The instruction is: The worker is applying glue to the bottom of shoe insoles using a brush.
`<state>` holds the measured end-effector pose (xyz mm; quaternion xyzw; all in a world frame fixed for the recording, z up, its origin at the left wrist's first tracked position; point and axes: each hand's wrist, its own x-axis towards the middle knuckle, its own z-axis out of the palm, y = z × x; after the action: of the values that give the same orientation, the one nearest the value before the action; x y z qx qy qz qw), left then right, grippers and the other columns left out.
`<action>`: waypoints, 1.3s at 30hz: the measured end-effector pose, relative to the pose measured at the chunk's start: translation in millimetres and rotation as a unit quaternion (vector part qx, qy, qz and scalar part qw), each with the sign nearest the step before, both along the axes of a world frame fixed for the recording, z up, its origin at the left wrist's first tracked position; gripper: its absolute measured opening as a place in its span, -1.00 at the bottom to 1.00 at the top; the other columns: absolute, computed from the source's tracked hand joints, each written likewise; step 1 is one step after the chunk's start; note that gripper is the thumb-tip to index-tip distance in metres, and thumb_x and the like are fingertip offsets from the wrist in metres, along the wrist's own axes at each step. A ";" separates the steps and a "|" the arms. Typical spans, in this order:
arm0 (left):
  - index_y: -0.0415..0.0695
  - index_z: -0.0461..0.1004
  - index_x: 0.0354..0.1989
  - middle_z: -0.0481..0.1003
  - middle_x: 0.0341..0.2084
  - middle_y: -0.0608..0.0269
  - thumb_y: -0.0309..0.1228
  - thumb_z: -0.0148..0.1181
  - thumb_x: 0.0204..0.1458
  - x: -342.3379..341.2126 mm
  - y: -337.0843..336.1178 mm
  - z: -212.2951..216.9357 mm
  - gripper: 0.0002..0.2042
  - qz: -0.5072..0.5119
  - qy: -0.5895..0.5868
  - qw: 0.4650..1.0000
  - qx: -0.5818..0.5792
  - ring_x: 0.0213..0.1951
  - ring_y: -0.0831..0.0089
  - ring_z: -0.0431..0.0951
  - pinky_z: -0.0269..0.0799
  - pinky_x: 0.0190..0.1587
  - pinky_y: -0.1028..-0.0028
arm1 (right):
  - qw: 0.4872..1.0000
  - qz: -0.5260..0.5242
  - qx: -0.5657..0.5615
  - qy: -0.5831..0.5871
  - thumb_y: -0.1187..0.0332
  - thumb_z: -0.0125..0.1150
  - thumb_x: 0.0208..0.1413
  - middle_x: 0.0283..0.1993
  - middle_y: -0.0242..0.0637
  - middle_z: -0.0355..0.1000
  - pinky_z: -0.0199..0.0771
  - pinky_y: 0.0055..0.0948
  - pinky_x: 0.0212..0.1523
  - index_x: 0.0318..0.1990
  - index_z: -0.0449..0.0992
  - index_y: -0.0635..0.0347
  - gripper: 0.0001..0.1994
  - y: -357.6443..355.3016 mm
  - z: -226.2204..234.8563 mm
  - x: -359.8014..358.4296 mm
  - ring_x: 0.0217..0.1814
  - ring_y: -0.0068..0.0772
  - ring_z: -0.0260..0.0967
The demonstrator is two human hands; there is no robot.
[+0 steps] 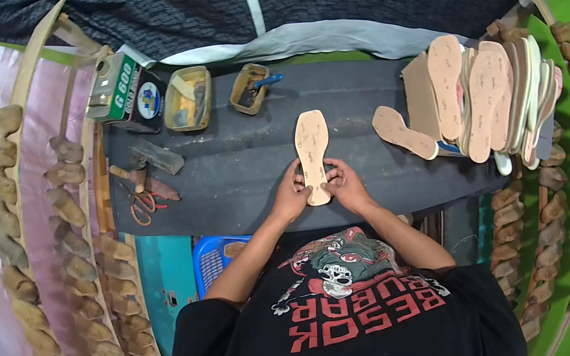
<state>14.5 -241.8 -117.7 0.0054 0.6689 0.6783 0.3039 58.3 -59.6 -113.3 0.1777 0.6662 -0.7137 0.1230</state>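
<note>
Left hand (pixel 291 193) and right hand (pixel 346 184) pinching 1 tan insole (pixel 312 145), near end gripped, dark worktable (pixel 240 178) beneath, stacked insoles (pixel 488 95) at right.

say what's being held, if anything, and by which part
A tan insole, held at its narrower lower end between the left hand and right hand.

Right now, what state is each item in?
Pale tan insole: held by left hand and right hand.
Loose tan insole: unheld.
Tan and white insole pile: stacked.
Large yellowish rectangular tub: open, items inside.
Small yellowish rectangular tub: open, items inside.
Orange-handled scissors: lying; blade opening unclear.
Green-black rectangular can: standing.
</note>
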 end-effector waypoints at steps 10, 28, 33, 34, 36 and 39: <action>-0.12 0.00 0.51 0.45 -0.10 -0.04 -0.60 0.32 -0.09 28.8 -29.4 36.7 -0.08 -0.032 0.126 0.960 -0.246 -0.20 0.16 0.56 0.54 -0.11 0.29 | 0.995 0.084 0.060 -0.002 0.61 0.39 0.02 -0.22 -0.26 0.43 0.58 -0.45 -0.37 0.28 0.25 0.28 -0.36 -23.5 3.5 2.6 -0.38 -0.51 0.49; -0.25 0.38 0.22 0.53 -0.18 0.02 -0.46 0.12 0.15 -27.9 -51.6 33.1 -0.57 -0.001 0.239 0.932 -0.272 -0.13 0.01 0.58 0.48 -0.05 0.14 | 0.983 -0.034 0.159 0.085 0.54 0.21 0.19 -0.19 -0.24 0.49 0.50 -0.48 -0.51 0.18 0.38 0.37 -0.61 2.5 -8.9 -73.0 -0.53 -0.48 0.52; -0.32 0.45 0.18 0.52 -0.17 0.04 -0.46 0.14 0.14 -57.6 -44.2 25.2 -0.58 0.003 0.232 0.945 -0.232 -0.12 0.10 0.56 0.46 -0.02 0.25 | 0.989 -0.031 0.141 -0.019 0.44 0.22 0.24 -0.05 -0.19 0.54 0.46 -0.51 -0.55 0.20 0.45 0.37 -0.61 8.5 1.4 -116.9 -0.60 -0.53 0.44; -0.32 0.45 0.19 0.52 -0.17 0.03 -0.45 0.13 0.14 -62.3 -44.3 21.5 -0.58 -0.010 0.245 0.940 -0.239 -0.10 0.11 0.56 0.45 -0.01 0.25 | 0.989 -0.031 0.142 -0.020 0.44 0.22 0.24 -0.05 -0.19 0.54 0.46 -0.51 -0.55 0.20 0.45 0.37 -0.61 7.5 3.0 -121.4 -0.60 -0.53 0.44; -0.27 0.46 0.21 0.51 -0.19 0.06 -0.45 0.13 0.16 -68.3 -45.2 17.8 -0.58 -0.028 0.242 0.936 -0.255 -0.13 0.15 0.56 0.45 -0.01 0.28 | 0.984 0.039 0.158 -0.068 0.41 0.23 0.24 -0.18 -0.24 0.59 0.44 -0.55 -0.56 0.07 0.54 0.37 -0.70 7.6 4.4 -125.0 -0.61 -0.58 0.41; -0.20 0.48 0.22 0.51 -0.21 0.09 -0.44 0.11 0.18 -73.9 -45.5 19.2 -0.59 -0.048 0.234 0.931 -0.276 -0.15 0.17 0.55 0.44 0.00 0.31 | 0.981 0.027 0.192 -0.029 0.41 0.22 0.26 -0.36 -0.35 0.57 0.39 -0.60 -0.60 -0.02 0.59 0.34 -0.78 1.4 -1.4 -124.4 -0.62 -0.65 0.36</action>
<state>-59.4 -287.4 -98.6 0.1120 0.8807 0.4315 0.1602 -66.1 -58.2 -114.7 0.2004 0.7916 -0.5636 0.1245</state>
